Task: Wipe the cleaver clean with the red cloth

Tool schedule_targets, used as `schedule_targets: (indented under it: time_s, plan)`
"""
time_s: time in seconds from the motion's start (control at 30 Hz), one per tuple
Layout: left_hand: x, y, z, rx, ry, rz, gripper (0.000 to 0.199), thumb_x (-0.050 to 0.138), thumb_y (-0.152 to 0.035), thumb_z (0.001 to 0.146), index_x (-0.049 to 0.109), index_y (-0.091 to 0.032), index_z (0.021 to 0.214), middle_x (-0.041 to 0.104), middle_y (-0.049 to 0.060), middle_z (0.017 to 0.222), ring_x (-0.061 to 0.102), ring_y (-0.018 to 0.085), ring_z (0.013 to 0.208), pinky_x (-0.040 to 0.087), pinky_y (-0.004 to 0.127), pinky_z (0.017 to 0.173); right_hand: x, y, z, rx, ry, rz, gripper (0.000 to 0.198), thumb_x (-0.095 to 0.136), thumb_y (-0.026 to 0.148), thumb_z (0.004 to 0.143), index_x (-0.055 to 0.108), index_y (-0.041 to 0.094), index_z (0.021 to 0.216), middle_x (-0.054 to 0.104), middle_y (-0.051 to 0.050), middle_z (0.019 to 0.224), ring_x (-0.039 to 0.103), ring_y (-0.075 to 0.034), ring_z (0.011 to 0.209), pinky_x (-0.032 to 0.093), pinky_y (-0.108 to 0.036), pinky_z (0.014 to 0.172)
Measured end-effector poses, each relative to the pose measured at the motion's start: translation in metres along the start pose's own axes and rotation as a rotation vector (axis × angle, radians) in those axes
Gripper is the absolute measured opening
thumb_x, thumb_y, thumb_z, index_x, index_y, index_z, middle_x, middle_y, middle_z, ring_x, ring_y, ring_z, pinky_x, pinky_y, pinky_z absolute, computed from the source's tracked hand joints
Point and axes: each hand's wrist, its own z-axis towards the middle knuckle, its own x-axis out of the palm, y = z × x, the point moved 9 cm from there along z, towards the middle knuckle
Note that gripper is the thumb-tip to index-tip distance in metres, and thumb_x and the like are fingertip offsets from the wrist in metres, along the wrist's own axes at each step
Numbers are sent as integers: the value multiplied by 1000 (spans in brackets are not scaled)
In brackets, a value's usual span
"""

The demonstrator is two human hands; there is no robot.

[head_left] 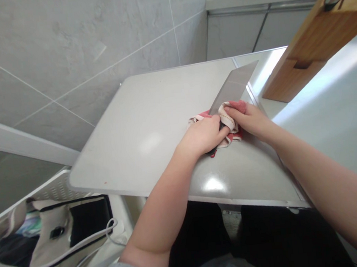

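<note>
The left hand was closed in a firm grip around the handle end of a large knife, its fingers curled shut so that the dark handle showed only as a sliver beneath the knuckles. The right hand was closed too, pinching a red-and-white cloth between thumb and fingers and pressing it against the base of the blade, just where blade met handle. The two hands were touching or nearly so, with the cloth bunched between and under them. The knife lay low over the tabletop, near its right edge, the broad grey blade pointing away toward the far right corner; whether the blade rested flat on the surface or was lifted slightly could not be told. Just beyond the right edge stood a wooden knife block, tilted, with slots showing on its top face and cut off by the upper right of the view. A tiled wall ran behind the far edge. Below the near left corner sat a bag with dark trim against a white perforated basket, its contents hard to make out. Most of the cloth was hidden under the hands.
</note>
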Motion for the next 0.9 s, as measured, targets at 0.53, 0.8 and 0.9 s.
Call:
schedule_targets:
  time_s: [0.53,0.8,0.9]
  plan:
    - [2,0,1,34,-2,-5,41,30,-46,94,56,-15,102,67,13,103,64,25,91,48,35,80,4,1,0,-2,39,5,33,52,52,84,63,21,79,58,-1,69,52,-18,67,43,-30,63]
    - [0,-1,0,31,2,0,41,31,-46,94,57,-15,101,67,12,102,64,25,90,48,34,78,2,2,0,0,15,5,29,54,48,84,63,21,79,58,-1,71,53,-18,70,44,-30,67]
    - [1,-1,1,37,-10,9,41,30,-46,94,57,-15,101,67,12,103,64,24,90,48,34,79,4,1,0,15,32,25,28,53,47,85,64,21,81,58,-1,71,53,-18,70,43,-30,67]
